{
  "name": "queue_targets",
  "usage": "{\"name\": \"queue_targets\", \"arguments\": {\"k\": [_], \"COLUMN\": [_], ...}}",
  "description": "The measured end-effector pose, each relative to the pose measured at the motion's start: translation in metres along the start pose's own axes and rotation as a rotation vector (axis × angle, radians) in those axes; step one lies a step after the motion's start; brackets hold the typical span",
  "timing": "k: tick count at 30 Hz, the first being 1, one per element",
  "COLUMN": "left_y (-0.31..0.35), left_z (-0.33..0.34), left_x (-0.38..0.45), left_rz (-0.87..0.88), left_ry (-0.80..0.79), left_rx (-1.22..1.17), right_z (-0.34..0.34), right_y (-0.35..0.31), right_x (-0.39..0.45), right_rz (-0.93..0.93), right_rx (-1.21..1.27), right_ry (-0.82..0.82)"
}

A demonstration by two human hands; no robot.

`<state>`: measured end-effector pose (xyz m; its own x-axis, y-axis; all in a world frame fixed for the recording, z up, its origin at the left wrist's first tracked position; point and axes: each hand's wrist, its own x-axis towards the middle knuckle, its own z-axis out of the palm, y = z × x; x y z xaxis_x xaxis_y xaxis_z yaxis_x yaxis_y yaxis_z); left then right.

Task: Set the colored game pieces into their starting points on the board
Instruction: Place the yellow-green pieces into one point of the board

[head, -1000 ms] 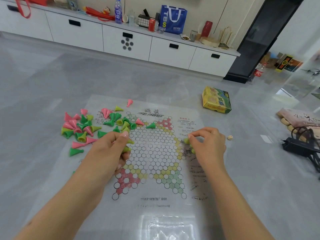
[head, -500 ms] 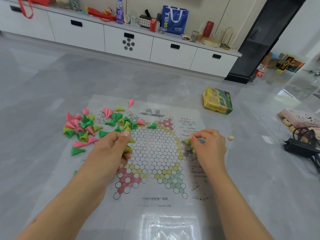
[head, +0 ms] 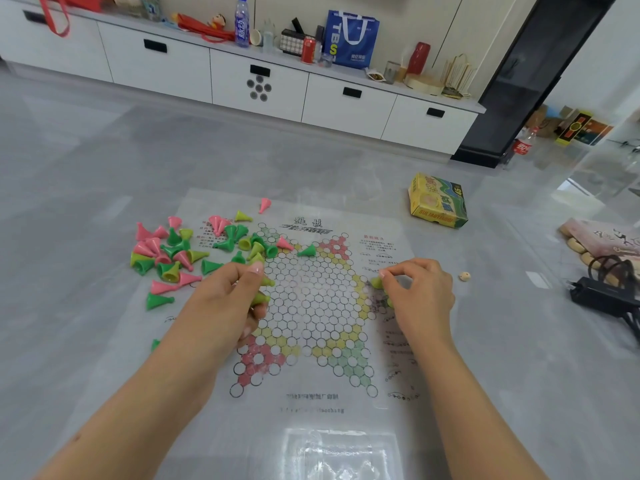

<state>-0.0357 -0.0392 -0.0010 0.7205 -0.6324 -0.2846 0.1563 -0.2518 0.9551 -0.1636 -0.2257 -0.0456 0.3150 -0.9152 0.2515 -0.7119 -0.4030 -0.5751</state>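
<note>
A thin plastic game board (head: 304, 306) printed with a star of hexagon cells lies flat on the grey floor. A loose heap of pink, green and yellow-green cone pieces (head: 173, 254) lies at its upper left. My left hand (head: 228, 299) hovers over the board's left point and holds several yellow-green cones (head: 260, 298) in its curled fingers. My right hand (head: 419, 296) is at the board's right point and pinches a yellow-green cone (head: 376, 282) between thumb and forefinger. Single pink (head: 284, 243) and green (head: 307, 251) cones lie near the top of the star.
A yellow and green game box (head: 438, 200) sits on the floor beyond the board's right corner. A small beige bead (head: 464, 276) lies right of my right hand. A black power adapter with cable (head: 606, 296) is at the far right. White cabinets (head: 259, 84) line the back.
My right hand has shifted slightly with its pinched yellow-green cone at the right point. My left hand stays over the left point with its cones.
</note>
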Motion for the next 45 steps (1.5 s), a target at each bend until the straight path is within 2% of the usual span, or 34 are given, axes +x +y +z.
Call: {"name": "queue_targets", "arguments": {"k": [8,13,18,21,36,41,45], "left_y": [0.000,0.001,0.001,0.002,-0.003,-0.003,-0.002], "left_z": [0.000,0.002,0.007,0.008,0.005,0.002,0.001], "left_x": [0.000,-0.003,-0.007,-0.010,-0.009,-0.010,-0.007], "left_rz": [0.008,-0.017,-0.019,-0.001,0.019,0.055,0.061], "left_ry": [0.001,-0.044,-0.095,-0.113,-0.176,-0.196,-0.173], "left_rx": [0.000,-0.043,-0.052,-0.039,0.063,0.056,0.042], "right_z": [-0.001,-0.017,-0.025,-0.022,-0.023,-0.028,-0.034], "right_y": [0.002,-0.019,-0.068,-0.079,-0.080,-0.082,-0.073], "right_x": [-0.004,-0.018,-0.054,-0.063,-0.069,-0.068,-0.057], "right_rz": [-0.014,-0.169,-0.488,-0.558,-0.501,-0.352,-0.130], "right_rx": [-0.026,0.254,0.460,0.499,0.549,0.665,0.725], "right_ry": [-0.045,0.027,-0.329,-0.385,-0.380,-0.411,-0.316]}}
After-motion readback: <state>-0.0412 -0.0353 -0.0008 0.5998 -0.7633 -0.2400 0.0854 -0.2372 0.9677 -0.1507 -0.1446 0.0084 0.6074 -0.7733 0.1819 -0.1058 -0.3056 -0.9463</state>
